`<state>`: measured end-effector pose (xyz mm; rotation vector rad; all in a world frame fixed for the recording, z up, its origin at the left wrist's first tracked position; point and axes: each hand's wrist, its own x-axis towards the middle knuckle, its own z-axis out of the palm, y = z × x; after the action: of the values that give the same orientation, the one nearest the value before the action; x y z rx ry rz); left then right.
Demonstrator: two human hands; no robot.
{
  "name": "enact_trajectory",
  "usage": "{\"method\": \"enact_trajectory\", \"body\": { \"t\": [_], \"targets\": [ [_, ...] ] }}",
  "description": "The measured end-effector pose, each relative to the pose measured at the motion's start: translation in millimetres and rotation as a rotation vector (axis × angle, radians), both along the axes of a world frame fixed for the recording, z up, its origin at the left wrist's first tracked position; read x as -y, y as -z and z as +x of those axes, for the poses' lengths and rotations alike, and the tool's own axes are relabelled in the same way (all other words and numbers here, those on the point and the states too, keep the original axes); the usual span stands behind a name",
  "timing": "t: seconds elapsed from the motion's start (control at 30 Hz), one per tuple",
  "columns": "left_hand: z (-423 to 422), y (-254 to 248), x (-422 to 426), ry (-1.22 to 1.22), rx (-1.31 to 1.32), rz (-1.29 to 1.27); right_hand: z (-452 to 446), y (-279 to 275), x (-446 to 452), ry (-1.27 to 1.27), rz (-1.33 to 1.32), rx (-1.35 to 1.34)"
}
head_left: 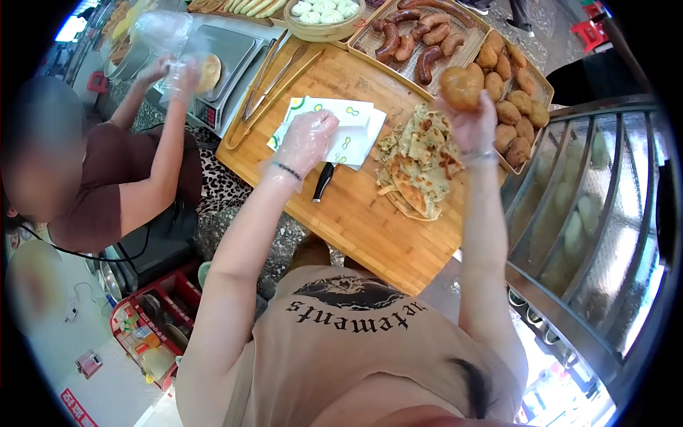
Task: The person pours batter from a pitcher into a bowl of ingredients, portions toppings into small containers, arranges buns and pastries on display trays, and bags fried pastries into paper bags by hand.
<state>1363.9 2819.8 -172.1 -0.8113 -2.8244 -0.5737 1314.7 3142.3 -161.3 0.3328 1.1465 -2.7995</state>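
My right hand (475, 132), in a clear plastic glove, grips a round, golden-brown fried bun (461, 88) above the edge of a basket. My left hand (307, 141), gloved too, has its fingers curled on a white printed paper bag (353, 114) lying on the wooden board (384, 245). Beside that hand, a knife with a black handle (324, 182) lies partly under the paper. A heap of browned, torn flatbread with green bits (420, 160) sits on the board between my hands.
Fried buns fill a basket (523, 121) at right, by a tray of sausages (430, 43). Tongs (277, 92) lie at the board's left. A steamer (324, 28) holds pale buns. At left, a co-worker (107, 164) handles bread beside a scale (231, 67). A slatted metal rack (583, 206) stands right.
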Motion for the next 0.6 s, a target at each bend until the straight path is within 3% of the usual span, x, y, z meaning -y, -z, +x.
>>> {"method": "enact_trajectory", "body": {
  "t": [0.07,0.2,0.33,0.43,0.6],
  "targets": [
    [-1,-1,-7,-0.059,0.025,0.113,34,-35,55,-0.053,-0.196,0.13],
    [8,-13,-1,-0.229,0.092,0.31,52,-12,100,-0.193,-0.465,0.065],
    [10,-11,34,-0.135,0.162,0.435,45,-21,115,-0.074,-0.228,0.153],
    [11,-19,48,-0.098,0.189,0.47,40,-35,129,-0.213,0.196,0.062],
    [4,-18,71,-0.103,0.12,0.583,32,-42,157,-0.336,0.49,0.071]
  ]
}}
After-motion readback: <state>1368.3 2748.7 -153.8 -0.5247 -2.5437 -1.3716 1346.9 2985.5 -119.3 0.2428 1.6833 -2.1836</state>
